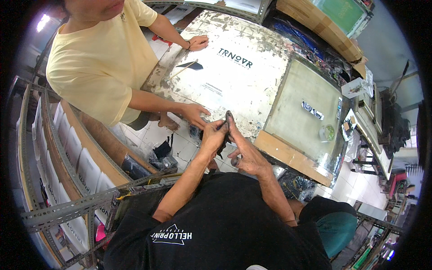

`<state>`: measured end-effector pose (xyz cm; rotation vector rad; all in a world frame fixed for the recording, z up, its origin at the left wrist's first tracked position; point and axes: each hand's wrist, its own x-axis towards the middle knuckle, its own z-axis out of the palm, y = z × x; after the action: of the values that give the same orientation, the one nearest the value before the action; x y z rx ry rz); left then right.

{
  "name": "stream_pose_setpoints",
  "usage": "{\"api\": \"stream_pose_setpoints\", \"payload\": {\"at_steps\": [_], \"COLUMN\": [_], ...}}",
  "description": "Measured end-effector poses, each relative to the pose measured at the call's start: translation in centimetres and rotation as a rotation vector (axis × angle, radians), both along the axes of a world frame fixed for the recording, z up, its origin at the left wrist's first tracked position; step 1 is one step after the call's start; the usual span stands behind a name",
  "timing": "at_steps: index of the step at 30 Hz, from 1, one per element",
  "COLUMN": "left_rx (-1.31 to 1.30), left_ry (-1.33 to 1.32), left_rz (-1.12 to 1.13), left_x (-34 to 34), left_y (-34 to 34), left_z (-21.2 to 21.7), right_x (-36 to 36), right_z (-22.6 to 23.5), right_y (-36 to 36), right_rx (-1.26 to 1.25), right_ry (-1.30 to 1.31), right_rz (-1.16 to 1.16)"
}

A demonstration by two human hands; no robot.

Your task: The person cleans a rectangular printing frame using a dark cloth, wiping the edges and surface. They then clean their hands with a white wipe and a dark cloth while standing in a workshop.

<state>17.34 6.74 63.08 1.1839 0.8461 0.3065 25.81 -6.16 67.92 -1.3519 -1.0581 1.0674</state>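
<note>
My left hand (213, 137) is closed on a dark rag (223, 147), which hangs below the fingers. It presses against the raised index finger of my right hand (250, 158), whose other fingers are apart. Dark stains mark the fingertips of both hands. Just ahead lies a white sheet (245, 87) with black print, on a paint-spotted table (265, 40). Toward its left side rest a small black piece (194, 66) and a thin wooden stick (180, 72). A co-worker's hand (194, 114) is close to my left hand; their other hand (198, 42) rests on the table's far-left edge.
On the right sits a framed glass-like panel (297, 90), bearing a patterned tube (312, 110) and a clear cup (327, 132). A co-worker in a yellow shirt (99, 63) stands left. Metal racks (67, 204) hold white printed sheets at lower left. A cardboard box (315, 24) is beyond the table.
</note>
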Motion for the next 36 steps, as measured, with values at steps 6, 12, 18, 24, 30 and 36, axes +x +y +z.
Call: {"api": "stream_pose_setpoints", "payload": {"at_steps": [6,12,18,24,30,36], "left_rx": [0.092,0.251,0.478,-0.276,-0.202,0.281], "left_ry": [-0.164,0.238,0.211,-0.121,-0.285,-0.099], "left_rz": [-0.151,-0.389,-0.296,0.155,0.040,-0.383], "left_x": [-0.2,-0.2,0.1,0.0,-1.5,-1.9], "left_y": [-0.4,0.4,0.1,1.3,3.3,2.1], "left_z": [1.1,2.7,0.7,0.3,3.9,3.5], "right_x": [0.9,0.2,-0.5,-0.1,0.5,-0.5], "right_z": [0.3,0.8,1.9,1.8,1.6,1.5], "right_y": [0.0,0.3,0.4,-0.4,-0.2,0.5], "right_rx": [-0.004,-0.013,-0.058,0.094,0.294,0.089], "right_ry": [-0.106,-0.514,-0.676,-0.697,-0.732,-0.777], "right_rz": [-0.079,-0.018,0.044,-0.004,-0.017,0.085]}}
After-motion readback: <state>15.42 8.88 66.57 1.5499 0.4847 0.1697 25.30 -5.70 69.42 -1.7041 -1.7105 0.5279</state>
